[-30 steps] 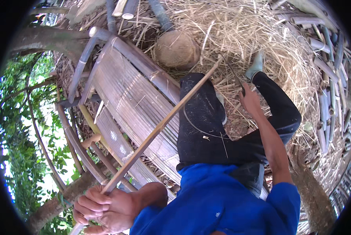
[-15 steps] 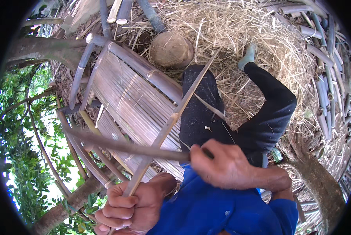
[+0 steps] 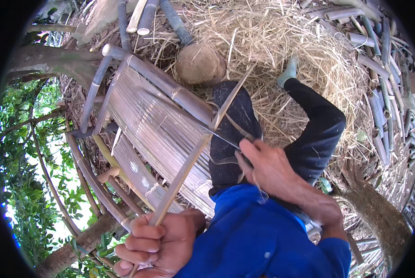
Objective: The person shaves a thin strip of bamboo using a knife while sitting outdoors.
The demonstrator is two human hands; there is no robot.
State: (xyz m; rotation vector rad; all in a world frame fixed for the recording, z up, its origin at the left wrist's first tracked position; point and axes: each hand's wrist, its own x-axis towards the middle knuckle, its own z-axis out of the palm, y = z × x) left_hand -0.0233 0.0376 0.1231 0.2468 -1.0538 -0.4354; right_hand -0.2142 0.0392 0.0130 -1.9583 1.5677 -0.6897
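Note:
My left hand (image 3: 154,243) is closed round the lower end of a long, slim bamboo strip (image 3: 182,178). The strip slants up and away, passing over my dark-trousered thigh. In my right hand (image 3: 270,169) is a long-bladed knife (image 3: 226,140), its handle mostly hidden by the fingers. The blade crosses the strip near a joint about two-thirds up and seems to touch it; its far part is blurred against the bench. Thin curled shavings hang by the right hand and over the thigh.
A slatted bamboo bench (image 3: 156,125) with a thick pole frame stands at left. Beyond my knee is a round wooden block (image 3: 200,64). Pale shavings (image 3: 258,32) cover the ground. Cut bamboo poles (image 3: 378,102) are piled at right, near a tree trunk (image 3: 378,213).
My right hand has moved up and away with the knife, from low across the strip to its joint. The blade now slants differently. My left hand keeps its hold, nearly still.

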